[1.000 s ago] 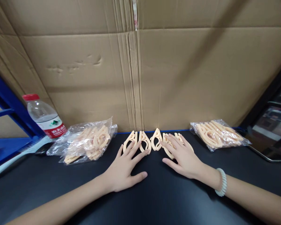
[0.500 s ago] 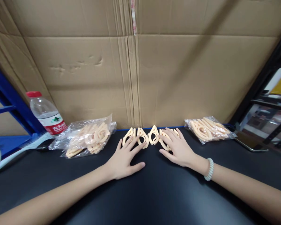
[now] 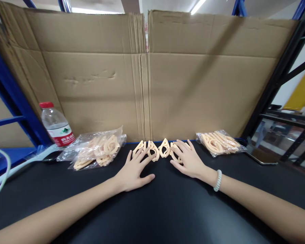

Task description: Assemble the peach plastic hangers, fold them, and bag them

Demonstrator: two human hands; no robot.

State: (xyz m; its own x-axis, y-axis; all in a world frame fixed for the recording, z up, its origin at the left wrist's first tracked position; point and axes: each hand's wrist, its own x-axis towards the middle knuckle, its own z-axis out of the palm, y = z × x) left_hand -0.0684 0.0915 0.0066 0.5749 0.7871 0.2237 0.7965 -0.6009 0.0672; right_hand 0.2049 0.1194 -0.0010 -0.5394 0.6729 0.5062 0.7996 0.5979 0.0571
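A row of several peach plastic pieces [image 3: 164, 148], each with a pointed top and an oval opening, lies on the black table along its back edge. My left hand [image 3: 133, 171] rests with fingers spread over the left pieces [image 3: 154, 151], partly hiding them. Over the right end of the row lies my right hand [image 3: 189, 160], its fingers also apart, covering much of a piece [image 3: 175, 154] there. Neither hand is closed around anything. One piece in the middle shows uncovered between the hands.
A clear bag of similar pieces [image 3: 99, 150] lies left, another bag [image 3: 218, 142] right. Beyond the left bag stands a red-capped water bottle [image 3: 58, 125]. A phone-like flat object [image 3: 261, 156] is at the far right. Cardboard [image 3: 104, 78] walls off the back; a pale cable [image 3: 5, 179] curves at left.
The head view has tilted up, showing the cardboard's top edge and the ceiling. Both hands stay spread over the peach pieces with little visible movement.
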